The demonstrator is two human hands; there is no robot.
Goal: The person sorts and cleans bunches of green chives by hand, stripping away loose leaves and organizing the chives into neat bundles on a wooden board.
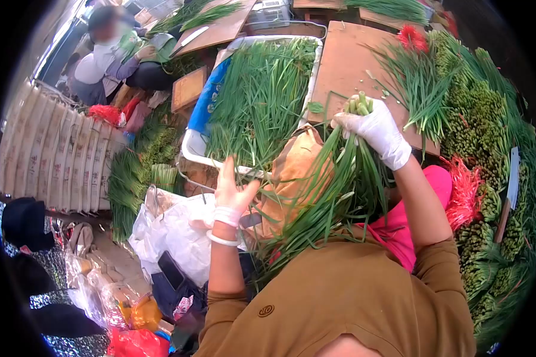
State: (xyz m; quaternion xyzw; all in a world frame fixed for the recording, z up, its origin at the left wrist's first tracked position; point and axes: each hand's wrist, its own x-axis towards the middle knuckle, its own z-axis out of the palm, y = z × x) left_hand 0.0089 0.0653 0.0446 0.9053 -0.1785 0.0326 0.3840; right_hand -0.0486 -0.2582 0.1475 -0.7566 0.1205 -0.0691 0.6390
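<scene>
My right hand [372, 128], in a white glove, is closed around the cut ends of a bunch of garlic chives [351, 184]. The long leaves hang down from the fist toward my lap. My left hand [235, 187] is open, its fingers spread, at the near rim of a white basket [190, 146]. White bands circle that wrist. Loose garlic chives [262, 95] fill the basket in a thick layer. To the right of it, a wooden board [345, 65] carries a smaller pile of chives [420, 89] and some scraps.
Stacked chive bundles [476, 125] line the right side, with a knife [509, 184] and red ties [461, 193] on them. More bundles [140, 169] lie left, near stacked white crates [59, 149]. A phone [171, 271] rests by my left arm. Another person [110, 65] sits at upper left.
</scene>
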